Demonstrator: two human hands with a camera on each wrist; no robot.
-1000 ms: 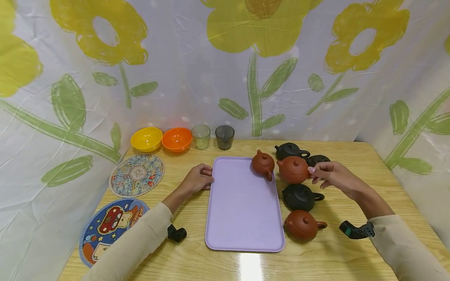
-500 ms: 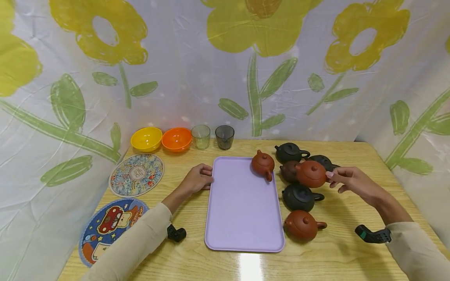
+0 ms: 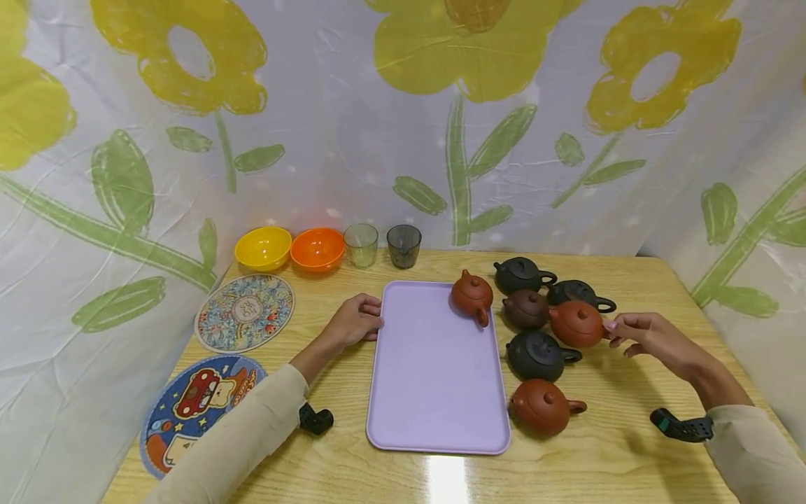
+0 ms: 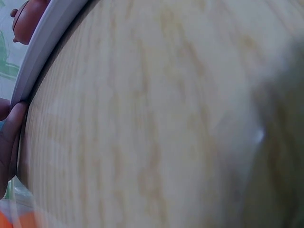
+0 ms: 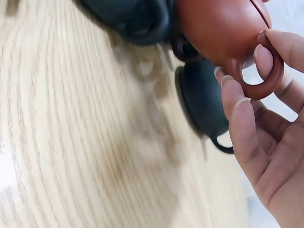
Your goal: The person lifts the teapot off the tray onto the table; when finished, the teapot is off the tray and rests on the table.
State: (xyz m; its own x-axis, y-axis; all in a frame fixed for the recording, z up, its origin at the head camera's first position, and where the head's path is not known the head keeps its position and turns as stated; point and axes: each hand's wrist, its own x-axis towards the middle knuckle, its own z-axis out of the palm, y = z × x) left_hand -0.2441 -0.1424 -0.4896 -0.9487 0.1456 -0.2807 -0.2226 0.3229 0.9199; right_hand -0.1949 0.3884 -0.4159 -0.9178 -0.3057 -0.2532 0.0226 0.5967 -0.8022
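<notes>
Reddish clay fills my right hand [image 3: 648, 336]: my fingers [image 5: 237, 102] pinch the loop handle of a red-brown teapot [image 3: 576, 323], which sits among the other pots to the right of the lilac tray [image 3: 434, 378]. My left hand [image 3: 354, 320] rests on the wooden table [image 3: 630, 448], fingers loosely curled against the tray's left edge, gripping nothing
</notes>
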